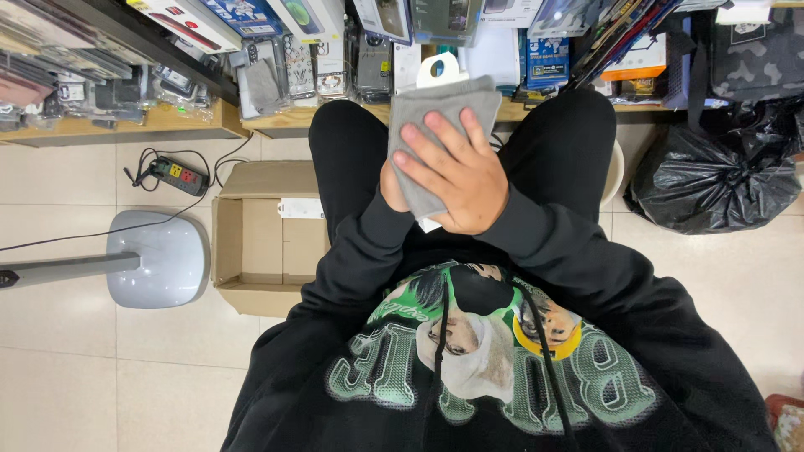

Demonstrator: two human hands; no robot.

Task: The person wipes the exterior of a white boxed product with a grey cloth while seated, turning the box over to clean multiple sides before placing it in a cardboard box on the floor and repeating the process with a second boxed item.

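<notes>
So the person is sitting with knees apart, looking straight down at their lap. The right hand (452, 172) lies flat with fingers spread on top of a soft grey rectangular cloth (440, 113), pressing it down over whatever is underneath. The left hand (392, 186) is mostly buried under that cloth, only a bit of the heel of the palm shows, so I can't tell whether it's open or closed (it does look like it's supporting the bundle from below). A white plastic hang-tab package (440, 69) pokes out above the top edge of the cloth, and a small white corner shows below the right hand too. All of this sits between the knees, right in front of the black hoodie with the green printed graphic (494, 360).

On the tiled floor to the left there's an open brown cardboard box (251, 243), a pale grey rounded stand base (163, 259), and a black power strip (177, 176). A black plastic rubbish bag (712, 180) sits on the right.
</notes>
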